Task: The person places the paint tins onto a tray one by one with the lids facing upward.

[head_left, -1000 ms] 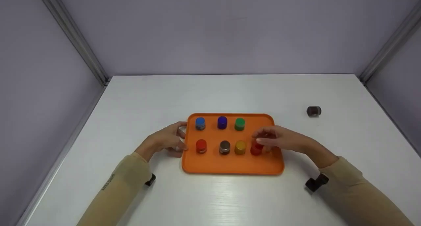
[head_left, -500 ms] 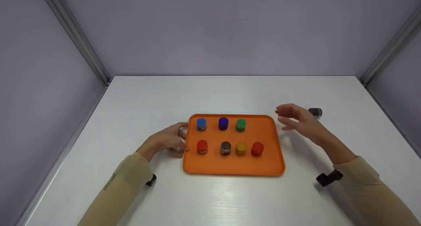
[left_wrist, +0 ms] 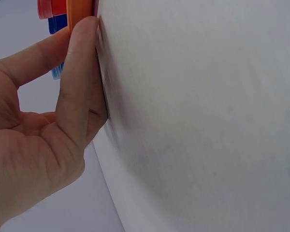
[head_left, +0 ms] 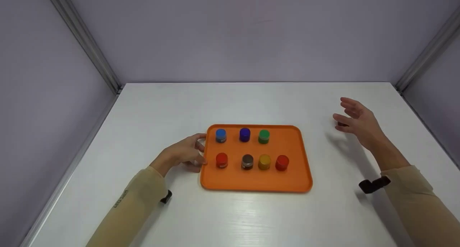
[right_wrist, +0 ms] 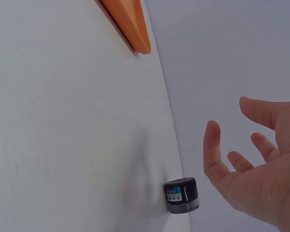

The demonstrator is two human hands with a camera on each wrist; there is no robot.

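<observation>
An orange tray [head_left: 294, 182] lies at the middle of the white table. It carries a back row of light blue [head_left: 220, 135], dark blue [head_left: 244, 135] and green [head_left: 263, 136] capped jars. The front row is a red jar [head_left: 221, 160], a brown jar [head_left: 247, 161], a yellow jar [head_left: 264, 161] and a second red jar [head_left: 282, 162]. My left hand [head_left: 192, 150] rests against the tray's left edge [left_wrist: 79, 9], fingers relaxed. My right hand [head_left: 354, 119] hovers with fingers spread just above a small dark jar [right_wrist: 182, 195], which it mostly hides in the head view.
Grey walls with metal corner posts close in the table [head_left: 230, 103] on three sides. The tray's near right corner [right_wrist: 130, 29] shows in the right wrist view, well away from the dark jar.
My right hand let go of the red jar at the tray's front right and swung right and back, over to the dark jar. The left hand stayed put.
</observation>
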